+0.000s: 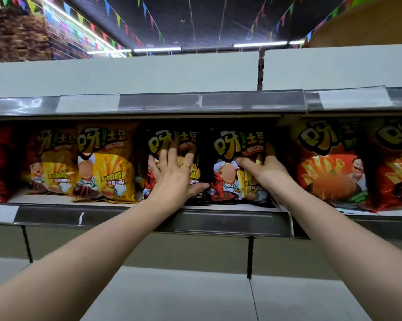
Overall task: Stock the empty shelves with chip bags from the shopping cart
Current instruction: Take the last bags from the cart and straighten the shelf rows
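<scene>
Your forearms (91, 251) reach up to the shelf (218, 220), where your left hand (172, 174) lies wide and flat, fingers spread, on the front of the left black chip bag (165, 140) standing on that shelf. Your right hand (268, 169) grips the right black chip bag (230, 144) just beside it, thumb across its front, fingers curled round its right edge. Yellow chip bags (107, 158) stand toward the shelf's left end, orange-red chip bags (327, 163) just past its right end.
</scene>
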Available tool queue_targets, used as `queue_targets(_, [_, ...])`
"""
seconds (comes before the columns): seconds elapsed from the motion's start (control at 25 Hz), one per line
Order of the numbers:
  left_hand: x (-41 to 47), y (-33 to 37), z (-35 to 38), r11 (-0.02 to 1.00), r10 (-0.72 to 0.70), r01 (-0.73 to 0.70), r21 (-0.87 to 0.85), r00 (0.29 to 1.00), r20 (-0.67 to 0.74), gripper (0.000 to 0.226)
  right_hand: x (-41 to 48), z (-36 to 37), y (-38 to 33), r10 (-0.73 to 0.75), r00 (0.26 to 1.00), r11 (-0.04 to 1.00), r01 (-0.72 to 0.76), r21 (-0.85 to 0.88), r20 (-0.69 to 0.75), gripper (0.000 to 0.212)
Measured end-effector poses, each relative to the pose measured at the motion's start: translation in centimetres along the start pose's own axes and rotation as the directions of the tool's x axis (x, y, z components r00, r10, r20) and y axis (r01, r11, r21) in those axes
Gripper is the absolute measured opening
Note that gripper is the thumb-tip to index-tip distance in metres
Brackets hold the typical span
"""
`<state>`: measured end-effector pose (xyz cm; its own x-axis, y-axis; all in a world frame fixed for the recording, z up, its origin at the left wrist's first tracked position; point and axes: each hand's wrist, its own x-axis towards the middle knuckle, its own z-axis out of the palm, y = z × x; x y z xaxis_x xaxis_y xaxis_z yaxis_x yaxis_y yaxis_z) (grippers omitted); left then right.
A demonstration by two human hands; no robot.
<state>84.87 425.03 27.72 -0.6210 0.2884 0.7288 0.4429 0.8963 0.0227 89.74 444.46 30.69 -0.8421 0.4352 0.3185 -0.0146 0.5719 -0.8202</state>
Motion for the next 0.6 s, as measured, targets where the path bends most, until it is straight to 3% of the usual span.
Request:
queue_targets(0.12, [0.8, -1.0, 0.4, 0.997, 0.063, -0.058, 0.042, 0.99, -0.129, 0.084, 0.1, -0.3, 0.3, -0.003, 1.0, 0.999, 0.003, 0.049, 0.002, 0.074])
queue_targets(0.24, [1.0, -0.2, 0.1, 0.995, 0.008, -0.02, 0.095, 0.992, 0.128, 0.087, 0.2, 0.2, 0.5, 0.024, 1.0, 0.998, -0.024, 0.061, -0.001, 0.076])
queue_targets(0.32, [1.1, -0.3, 0.0, 0.993, 0.006, -0.025, 0.118, 0.987, 0.158, 0.083, 0.0, 0.6, 0.4, 0.027, 1.0, 0.998, -0.027, 0.057, -0.001, 0.078])
queue_targets(0.48, [0.3, -1.0, -0.7, 0.999, 0.015, -0.019, 0.028, 0.991, 0.134, 0.079, -0.5, 0.8, 0.5, 0.004, 1.0, 0.998, -0.004, 0.067, 0.011, 0.081])
queue_targets(0.6, [-0.4, -1.0, -1.0, 1.0, 0.021, -0.021, -0.01, 0.999, 0.024, 0.073, -1.4, 0.7, 0.4, -0.043, 0.999, 0.997, 0.042, 0.067, 0.002, 0.087])
